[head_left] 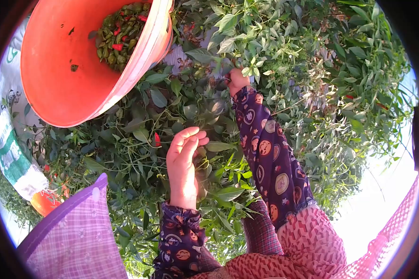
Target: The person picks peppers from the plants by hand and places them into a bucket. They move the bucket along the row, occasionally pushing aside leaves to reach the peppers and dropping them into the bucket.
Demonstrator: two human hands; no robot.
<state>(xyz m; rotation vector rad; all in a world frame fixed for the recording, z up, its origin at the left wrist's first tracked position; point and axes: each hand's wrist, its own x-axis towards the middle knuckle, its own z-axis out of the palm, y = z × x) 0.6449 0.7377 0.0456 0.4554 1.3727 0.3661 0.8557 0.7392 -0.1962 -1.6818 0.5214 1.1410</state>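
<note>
My left hand (183, 160) is above the pepper plants, its fingers curled together and the thumb against them. Whatever may be inside it is hidden. A red pepper (158, 139) shows among the leaves just left of it. Further out, my right hand (239, 81) reaches into the foliage of the pepper plants (209, 109), fingers bent closed at the leaves. Leaves and the hand itself hide what those fingers grip. Patterned dark sleeves cover both forearms.
A tilted orange bucket (56, 60) at upper left holds many green and some red peppers (121, 39). Left of it lies a white and green woven sack (14, 149). A purple checked cloth (79, 228) juts into the lower left. Dense plants (330, 93) stand at right.
</note>
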